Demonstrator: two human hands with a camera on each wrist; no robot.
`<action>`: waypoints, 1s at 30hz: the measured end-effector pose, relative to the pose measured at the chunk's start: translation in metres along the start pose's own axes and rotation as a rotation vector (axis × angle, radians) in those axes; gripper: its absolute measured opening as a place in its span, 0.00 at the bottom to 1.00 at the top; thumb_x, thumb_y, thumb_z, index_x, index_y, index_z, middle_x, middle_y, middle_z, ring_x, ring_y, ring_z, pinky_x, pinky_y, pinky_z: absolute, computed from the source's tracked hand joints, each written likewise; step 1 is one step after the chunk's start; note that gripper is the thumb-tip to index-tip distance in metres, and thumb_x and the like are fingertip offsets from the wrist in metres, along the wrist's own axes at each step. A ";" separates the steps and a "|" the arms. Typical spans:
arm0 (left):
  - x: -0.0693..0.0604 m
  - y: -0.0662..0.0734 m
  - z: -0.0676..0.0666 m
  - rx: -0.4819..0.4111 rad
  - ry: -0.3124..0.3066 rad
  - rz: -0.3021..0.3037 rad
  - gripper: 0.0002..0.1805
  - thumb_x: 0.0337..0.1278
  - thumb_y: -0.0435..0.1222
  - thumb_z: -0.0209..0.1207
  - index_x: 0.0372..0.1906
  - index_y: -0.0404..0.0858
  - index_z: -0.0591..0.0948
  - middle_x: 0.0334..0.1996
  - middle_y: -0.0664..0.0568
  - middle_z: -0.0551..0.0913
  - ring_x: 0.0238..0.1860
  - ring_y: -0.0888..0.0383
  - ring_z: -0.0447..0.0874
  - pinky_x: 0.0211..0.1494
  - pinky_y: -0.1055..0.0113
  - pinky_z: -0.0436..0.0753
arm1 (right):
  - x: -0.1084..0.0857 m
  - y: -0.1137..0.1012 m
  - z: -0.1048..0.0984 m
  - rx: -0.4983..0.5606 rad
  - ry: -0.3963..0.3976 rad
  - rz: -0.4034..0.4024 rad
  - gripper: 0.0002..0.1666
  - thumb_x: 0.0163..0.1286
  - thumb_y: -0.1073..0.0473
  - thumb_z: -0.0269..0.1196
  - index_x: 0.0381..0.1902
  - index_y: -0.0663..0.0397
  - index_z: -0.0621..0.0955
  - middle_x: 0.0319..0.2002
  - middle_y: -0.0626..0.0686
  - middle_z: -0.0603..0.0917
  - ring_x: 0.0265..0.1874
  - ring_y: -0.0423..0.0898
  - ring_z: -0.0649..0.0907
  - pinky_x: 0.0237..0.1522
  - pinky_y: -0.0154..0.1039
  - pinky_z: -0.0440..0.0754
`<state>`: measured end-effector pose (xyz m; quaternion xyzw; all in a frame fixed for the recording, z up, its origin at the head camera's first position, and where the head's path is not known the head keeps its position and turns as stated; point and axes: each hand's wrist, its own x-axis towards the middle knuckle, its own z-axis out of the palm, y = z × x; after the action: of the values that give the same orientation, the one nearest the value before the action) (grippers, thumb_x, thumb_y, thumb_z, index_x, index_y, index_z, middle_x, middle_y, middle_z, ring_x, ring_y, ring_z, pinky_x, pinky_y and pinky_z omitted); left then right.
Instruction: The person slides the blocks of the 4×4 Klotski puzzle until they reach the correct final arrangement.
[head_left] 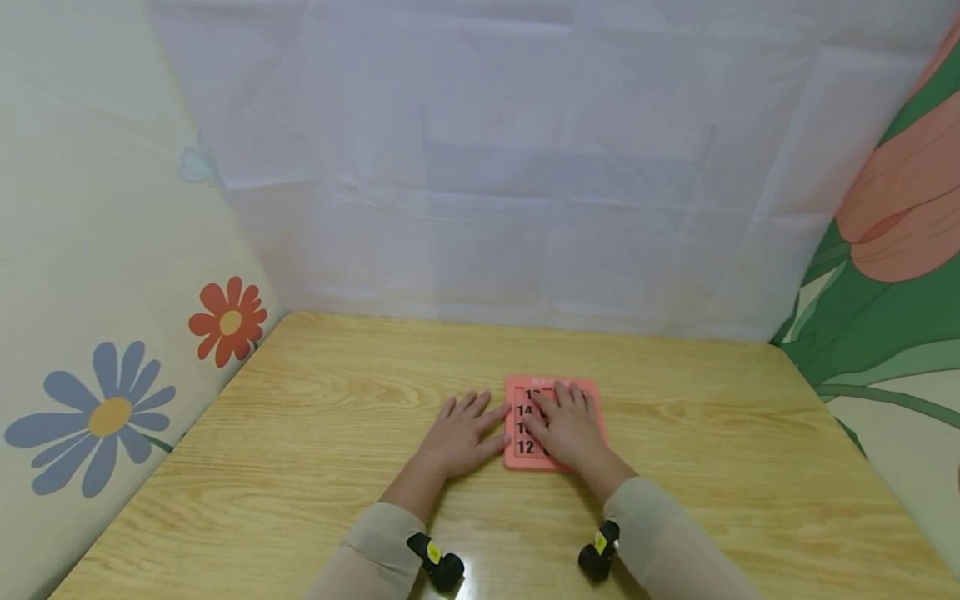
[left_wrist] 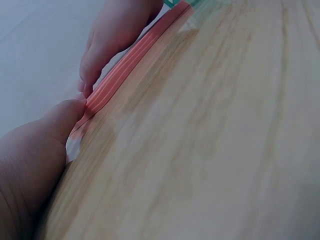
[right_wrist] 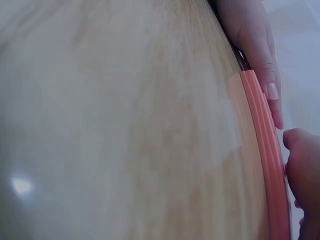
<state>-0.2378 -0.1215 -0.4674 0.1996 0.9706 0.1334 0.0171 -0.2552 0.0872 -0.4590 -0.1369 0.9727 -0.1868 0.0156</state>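
Pink number board (head_left: 527, 437) lies flat near the middle of the wood-grain table (head_left: 300, 475). Nearest are two pale sleeves (head_left: 375, 546), each with a black wrist camera (head_left: 442, 568) bearing a yellow mark. Beyond them, the left hand (head_left: 459, 440) rests palm down, fingers extended and spread, its thumb and forefinger touching the board's left rim without gripping it. The right hand (head_left: 574, 429) lies over the board's right portion, fingers likewise spread, grasping nothing; 14 and 12 are legible in the left column. Blue and red printed flowers (head_left: 110, 417) border the table at left, a coral tulip (head_left: 900, 217) at right. Creased white cloth (head_left: 495, 183) forms the rear.
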 end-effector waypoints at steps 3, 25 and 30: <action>0.000 0.000 0.001 0.000 0.000 0.003 0.32 0.70 0.61 0.42 0.75 0.57 0.62 0.78 0.46 0.55 0.79 0.44 0.47 0.80 0.43 0.45 | -0.001 -0.001 -0.001 0.016 0.009 0.007 0.34 0.75 0.36 0.49 0.72 0.45 0.69 0.76 0.62 0.57 0.77 0.64 0.50 0.77 0.63 0.43; 0.001 0.000 0.003 -0.007 0.000 -0.004 0.32 0.70 0.61 0.43 0.75 0.57 0.63 0.78 0.47 0.55 0.79 0.44 0.47 0.80 0.43 0.45 | -0.004 0.000 -0.001 0.018 0.014 0.015 0.34 0.75 0.36 0.48 0.72 0.45 0.69 0.76 0.62 0.58 0.77 0.64 0.51 0.77 0.63 0.44; 0.000 0.001 0.001 -0.003 0.006 -0.002 0.33 0.70 0.62 0.42 0.75 0.57 0.62 0.78 0.46 0.55 0.79 0.44 0.47 0.80 0.43 0.44 | -0.005 0.004 -0.005 0.023 0.037 0.021 0.34 0.75 0.37 0.49 0.71 0.47 0.70 0.76 0.62 0.57 0.77 0.64 0.51 0.77 0.64 0.44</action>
<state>-0.2377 -0.1201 -0.4682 0.1981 0.9707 0.1352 0.0148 -0.2518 0.0943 -0.4561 -0.1229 0.9720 -0.2004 0.0012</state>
